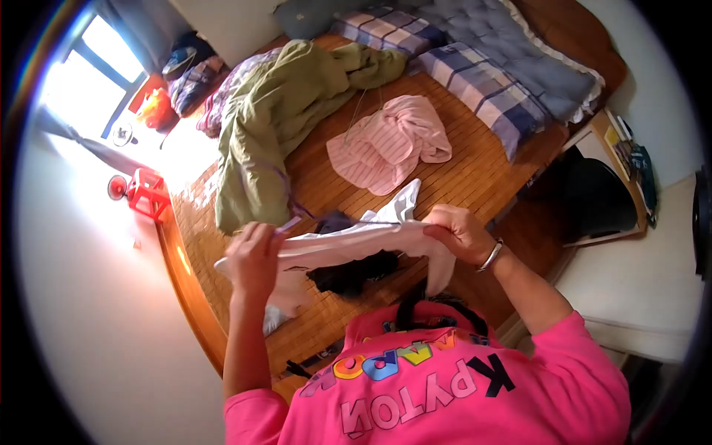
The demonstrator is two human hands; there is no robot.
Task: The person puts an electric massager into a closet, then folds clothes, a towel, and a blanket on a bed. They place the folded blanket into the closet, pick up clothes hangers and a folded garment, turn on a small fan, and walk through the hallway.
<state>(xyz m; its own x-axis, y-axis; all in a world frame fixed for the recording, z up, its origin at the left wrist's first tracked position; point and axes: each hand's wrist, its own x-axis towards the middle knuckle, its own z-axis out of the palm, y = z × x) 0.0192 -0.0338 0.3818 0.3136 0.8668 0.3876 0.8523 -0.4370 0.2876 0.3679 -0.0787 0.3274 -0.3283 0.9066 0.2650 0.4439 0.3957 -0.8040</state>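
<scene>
A white garment is stretched between my two hands above the near part of the bed. My left hand is closed on its left end, and my right hand pinches its right end, which hangs down below the fingers. Behind and under it lie a black garment and another white cloth. Farther up the bed a pink striped garment lies bunched, with a thin hanger partly visible. To its left spreads an olive green garment.
Plaid pillows and a grey quilted cushion lie at the far right of the bed mat. A red stool with a small fan stands left. An open cabinet is at right.
</scene>
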